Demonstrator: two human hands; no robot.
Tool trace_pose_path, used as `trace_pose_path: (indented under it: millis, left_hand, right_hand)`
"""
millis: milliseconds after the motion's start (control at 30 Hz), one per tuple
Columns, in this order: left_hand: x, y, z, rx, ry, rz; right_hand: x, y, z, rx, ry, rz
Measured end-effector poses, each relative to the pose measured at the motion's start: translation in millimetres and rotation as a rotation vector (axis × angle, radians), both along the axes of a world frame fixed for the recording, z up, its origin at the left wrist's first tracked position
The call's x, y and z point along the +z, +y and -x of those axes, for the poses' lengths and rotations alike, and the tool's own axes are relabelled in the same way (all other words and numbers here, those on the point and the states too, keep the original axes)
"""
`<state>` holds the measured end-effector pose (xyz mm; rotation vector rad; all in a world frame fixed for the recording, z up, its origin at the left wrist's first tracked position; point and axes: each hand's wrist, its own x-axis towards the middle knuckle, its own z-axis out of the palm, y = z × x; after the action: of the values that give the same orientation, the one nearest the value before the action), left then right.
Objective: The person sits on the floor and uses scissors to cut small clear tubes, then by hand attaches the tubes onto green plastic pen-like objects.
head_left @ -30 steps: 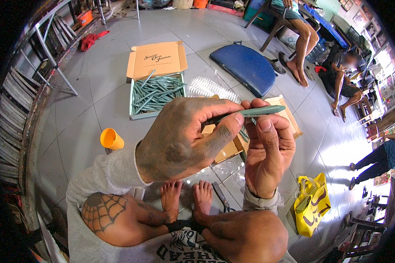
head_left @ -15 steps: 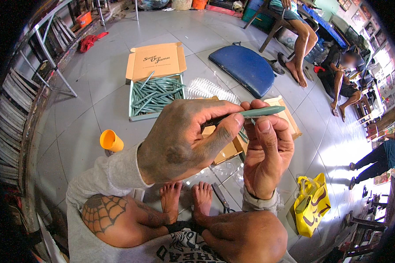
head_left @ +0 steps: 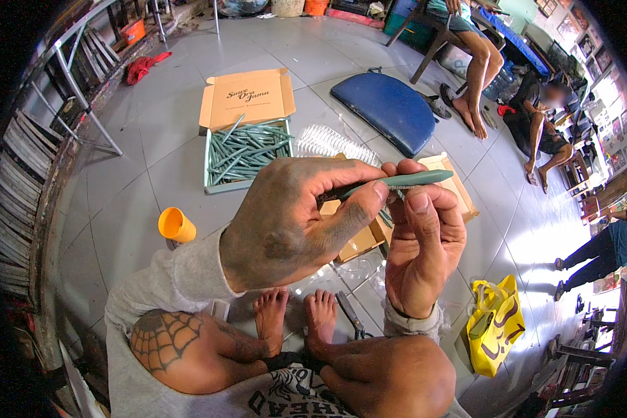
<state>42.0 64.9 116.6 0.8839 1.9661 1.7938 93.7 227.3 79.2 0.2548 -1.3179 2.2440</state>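
Raised in front of me is a slim green pen (head_left: 421, 178) with a tapered tip pointing right and pale lettering along its side. My left hand (head_left: 279, 223) is closed on its left part, thumb pressed along it. My right hand (head_left: 425, 244) pinches it from below near the middle, its other fingertips showing behind. Beyond my left hand, an open cardboard box (head_left: 249, 101) holds a heap of similar green pens (head_left: 247, 150). Partly hidden beneath my hands is a smaller open cardboard box (head_left: 355, 247), with several green pens just visible.
Clear ridged plastic (head_left: 327, 139) lies beside the pen box. A blue padded seat (head_left: 386, 111) is behind it. An orange cup (head_left: 176, 224) stands left, a yellow bag (head_left: 494, 327) right. A dark-handled tool (head_left: 350, 313) lies by my feet. Other people sit far right.
The pen has turned slightly in my fingers, so more of its lettering shows. Both hands stay in nearly the same place.
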Motion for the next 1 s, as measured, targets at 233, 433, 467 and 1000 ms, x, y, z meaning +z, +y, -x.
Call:
trace_pose_path:
  millis: [233,433,467,1000]
  left_hand:
    - [-4.1,-0.9,-0.1,0.028,-0.026,-0.022]
    - [0.9,-1.8,-1.9,0.039,-0.107,-0.007]
    - [-1.0,-1.3,-1.6,0.037,-0.11,-0.02]
    - [-3.0,-1.7,-1.3,0.031,-0.049,-0.013]
  right_hand:
    - [-1.8,-0.1,-0.1,-0.013,-0.005,-0.017]
    - [-3.7,0.5,0.7,-0.004,0.001,-0.013]
    - [-3.6,0.3,0.7,-0.009,0.001,-0.012]
    - [-1.1,-2.1,1.7,-0.032,0.012,-0.012]
